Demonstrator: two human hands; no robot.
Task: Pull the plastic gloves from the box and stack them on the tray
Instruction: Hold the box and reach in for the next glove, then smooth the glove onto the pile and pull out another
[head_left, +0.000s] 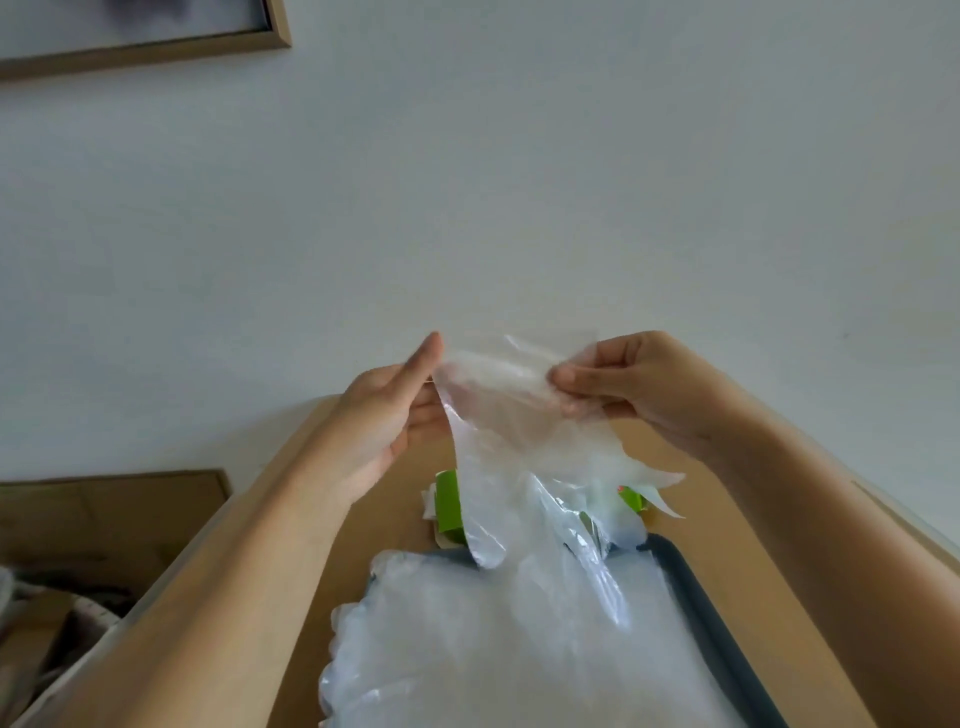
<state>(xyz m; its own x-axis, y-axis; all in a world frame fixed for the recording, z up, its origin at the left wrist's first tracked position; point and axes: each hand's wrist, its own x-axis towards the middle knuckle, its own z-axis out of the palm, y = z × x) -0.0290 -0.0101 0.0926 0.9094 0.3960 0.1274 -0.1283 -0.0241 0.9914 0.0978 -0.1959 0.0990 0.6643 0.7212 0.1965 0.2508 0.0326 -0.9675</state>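
Stacked gloves are heaped on the dark tray; above, one clear glove (fingers dangling) is pinched at its cuff by left hand and right hand.

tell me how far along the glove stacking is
Done: a pile of gloves already lies on the dark tray. In hand: the left hand and right hand pinch one clear glove by its cuff, spread in the air above the green box. Left: lay this glove on the pile; plastic shows at the box, so more probably remain, though how many cannot be told.
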